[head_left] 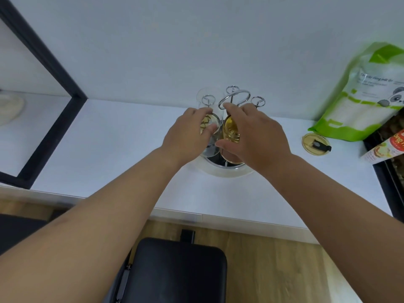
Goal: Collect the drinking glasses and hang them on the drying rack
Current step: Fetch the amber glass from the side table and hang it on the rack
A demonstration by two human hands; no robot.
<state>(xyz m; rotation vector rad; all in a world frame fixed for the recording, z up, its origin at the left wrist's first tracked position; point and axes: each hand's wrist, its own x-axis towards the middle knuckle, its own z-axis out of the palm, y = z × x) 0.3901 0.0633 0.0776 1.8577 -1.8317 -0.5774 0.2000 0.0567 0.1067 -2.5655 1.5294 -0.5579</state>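
A chrome wire drying rack with looped pegs and a central ring handle stands on a round white base at the back of the white counter. My left hand grips an upturned clear glass with a gold pattern on the rack's left side. My right hand is wrapped around a second upturned glass with a gold tint at the rack's middle. A third clear glass shows behind the left peg. The pegs under both held glasses are hidden.
A green and white refill pouch leans on the wall at right, with a gold-rimmed lid before it and a carton on a black tray. A black-framed shelf stands at left. A black chair sits below the counter edge.
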